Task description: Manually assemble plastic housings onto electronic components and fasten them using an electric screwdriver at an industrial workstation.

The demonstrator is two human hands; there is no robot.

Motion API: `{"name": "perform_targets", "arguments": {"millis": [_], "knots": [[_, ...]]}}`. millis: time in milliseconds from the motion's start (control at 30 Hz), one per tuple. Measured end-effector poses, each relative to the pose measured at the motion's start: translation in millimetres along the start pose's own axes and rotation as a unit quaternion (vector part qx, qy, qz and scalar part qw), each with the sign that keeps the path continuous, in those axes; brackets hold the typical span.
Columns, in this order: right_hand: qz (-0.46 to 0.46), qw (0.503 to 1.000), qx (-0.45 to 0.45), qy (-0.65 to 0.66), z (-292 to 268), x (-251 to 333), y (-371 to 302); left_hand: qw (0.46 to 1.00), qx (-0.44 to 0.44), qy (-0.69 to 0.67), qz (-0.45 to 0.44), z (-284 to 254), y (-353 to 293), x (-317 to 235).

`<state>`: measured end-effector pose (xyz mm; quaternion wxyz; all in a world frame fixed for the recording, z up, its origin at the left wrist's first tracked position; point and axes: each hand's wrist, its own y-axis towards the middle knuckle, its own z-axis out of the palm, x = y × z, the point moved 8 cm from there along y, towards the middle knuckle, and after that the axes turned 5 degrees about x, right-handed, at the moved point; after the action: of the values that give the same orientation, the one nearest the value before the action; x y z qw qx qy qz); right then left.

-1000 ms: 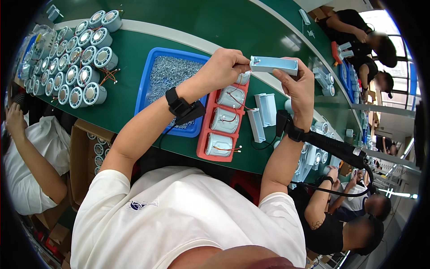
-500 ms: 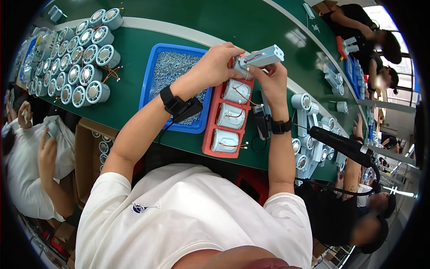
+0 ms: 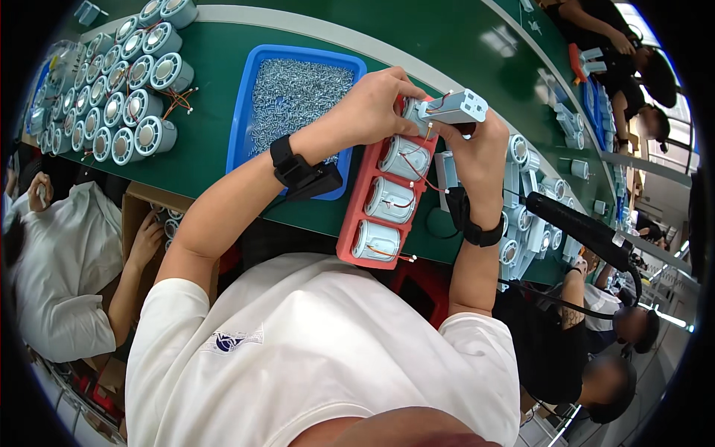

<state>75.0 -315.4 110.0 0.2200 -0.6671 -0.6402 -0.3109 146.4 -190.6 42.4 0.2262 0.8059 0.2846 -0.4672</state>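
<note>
A red block holder [image 3: 348, 242] with a row of pockets stands at the table's front edge. Three light-blue cylindrical motor housings [image 3: 377, 240] lie in its nearer pockets, thin red wires across them. At the far end, my left hand [image 3: 378, 110] closes its fingers on another motor housing [image 3: 412, 110]. From that housing a pale-blue handle piece [image 3: 456, 109] sticks out to the right, with a wire running into it. My right hand [image 3: 477, 153] grips this handle piece from below, thumb near the joint. The fingertips are partly hidden behind the parts.
Left of the holder is a blue tray [image 3: 240, 134] of small screws. Many motor housings [image 3: 153, 134] stand far left. A black power screwdriver [image 3: 577, 227] hangs at right, above assembled parts [image 3: 514, 242]. Co-workers sit on both sides; one reaches into a cardboard box [image 3: 134, 216].
The view has shifted a little. The red holder now leans more to the right, and both hands stay on the far parts. The left co-worker's hand has dropped into the box.
</note>
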Motion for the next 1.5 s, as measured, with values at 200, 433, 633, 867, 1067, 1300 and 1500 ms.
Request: {"name": "perform_targets", "arguments": {"millis": [200,433,633,867,1067,1300,1500], "knots": [[0.007,1.0,-0.004,-0.018,2,3,1,0.999,-0.007,0.028,-0.03,5,-3,-4],[-0.02,0.997,0.055,-0.052,7,4,12,0.995,-0.035,0.045,-0.077,2,-6,-6],[-0.014,0.996,0.03,0.087,15,-33,11,0.995,-0.071,0.052,-0.038,9,-5,-3],[0.102,0.988,-0.117,0.016,-41,-23,-69,0.995,-0.083,0.009,-0.055,-21,-81,-17],[0.051,0.955,-0.125,-0.265,6,-20,-141,0.992,-0.08,0.085,0.056,16,-80,-53],[0.021,0.962,-0.197,-0.188,13,-53,-175,0.988,-0.089,0.035,0.12,23,-64,-61],[0.104,0.955,-0.217,0.175,-32,-40,-171,0.991,-0.033,-0.132,0.011,23,-58,-41]]}}
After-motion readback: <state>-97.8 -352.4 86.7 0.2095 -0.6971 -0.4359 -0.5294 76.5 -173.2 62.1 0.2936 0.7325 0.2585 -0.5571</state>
